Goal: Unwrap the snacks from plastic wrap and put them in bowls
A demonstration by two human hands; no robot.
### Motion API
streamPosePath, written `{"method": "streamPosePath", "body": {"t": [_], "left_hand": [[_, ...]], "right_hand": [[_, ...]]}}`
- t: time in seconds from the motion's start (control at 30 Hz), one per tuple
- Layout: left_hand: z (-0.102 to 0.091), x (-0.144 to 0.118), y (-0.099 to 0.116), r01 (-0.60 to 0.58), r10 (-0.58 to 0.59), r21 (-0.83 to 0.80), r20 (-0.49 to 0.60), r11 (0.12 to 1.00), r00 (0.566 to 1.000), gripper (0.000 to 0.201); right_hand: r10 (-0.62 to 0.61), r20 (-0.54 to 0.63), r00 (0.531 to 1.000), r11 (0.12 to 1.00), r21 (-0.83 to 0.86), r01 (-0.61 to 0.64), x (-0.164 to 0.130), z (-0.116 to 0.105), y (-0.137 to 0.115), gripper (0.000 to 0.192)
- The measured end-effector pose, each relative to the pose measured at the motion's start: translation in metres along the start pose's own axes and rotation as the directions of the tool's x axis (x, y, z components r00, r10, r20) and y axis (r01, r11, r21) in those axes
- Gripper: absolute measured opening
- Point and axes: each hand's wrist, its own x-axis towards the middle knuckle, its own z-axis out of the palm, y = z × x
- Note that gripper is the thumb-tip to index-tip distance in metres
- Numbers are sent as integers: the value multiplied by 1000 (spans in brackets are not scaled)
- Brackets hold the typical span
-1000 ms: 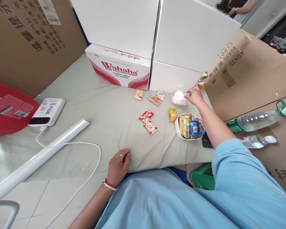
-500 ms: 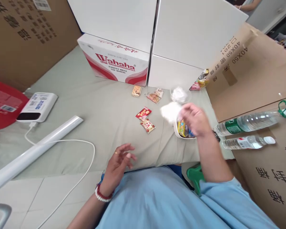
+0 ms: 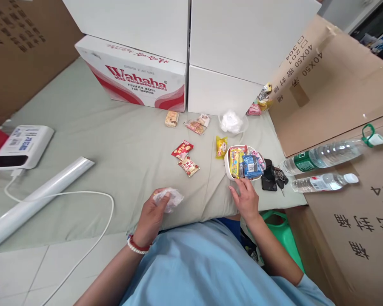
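Note:
My left hand (image 3: 150, 216) is closed on a crumpled piece of thin, whitish plastic film (image 3: 174, 201), held above the cloth near its front edge. The fingers of my right hand (image 3: 247, 199) are stretched out and apart at the near rim of a white box (image 3: 227, 166); whether they touch it I cannot tell. Inside that box lie packaged snacks, among them a yellow packet (image 3: 235, 163) and a blue packet (image 3: 250, 165). Just left of the box is a small yellow snack packet (image 3: 221, 147). Behind it stands a clear bowl (image 3: 245, 126) with crumpled white plastic (image 3: 231, 121).
A red packet (image 3: 182, 150) and a cream packet (image 3: 189, 166) lie mid-cloth, with more snacks (image 3: 171, 119) behind. Water bottles (image 3: 325, 182), keys (image 3: 280, 176) and a black item (image 3: 268, 176) are at right. Boxes (image 3: 137, 80) wall the back; a power bank (image 3: 22, 146) and cable are left.
My right hand held a white, blurred piece beside the bowl; now it is lower, at the snack box, without it. The left hand, empty before, grips plastic film. The view has shifted slightly.

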Motion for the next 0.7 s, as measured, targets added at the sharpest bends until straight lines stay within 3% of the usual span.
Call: {"method": "streamPosePath", "body": {"t": [0.17, 0.3, 0.4, 0.53, 0.6, 0.7], "left_hand": [[-10, -3, -7, -37, 39, 35, -50, 999, 998, 55], [-13, -5, -1, -90, 112, 220, -87, 971, 990, 55], [-17, -5, 2, -180, 227, 376, -85, 909, 970, 53], [-27, 0, 0, -221, 360, 590, -128, 777, 924, 57], [-30, 3, -2, -238, 429, 664, -138, 709, 893, 57], [-31, 7, -5, -256, 456, 670, -139, 697, 879, 50]], "right_hand": [[43, -88, 995, 995, -81, -51, 16, 15, 0, 29], [38, -83, 996, 982, -183, -53, 29, 10, 3, 31], [70, -67, 995, 966, -245, -84, 38, -3, 27, 30], [201, -123, 972, 920, -318, -230, 51, -27, 64, 31], [225, -171, 959, 920, -288, -267, 55, -35, 68, 31], [148, -107, 983, 966, -196, -166, 59, -29, 49, 32]]}}
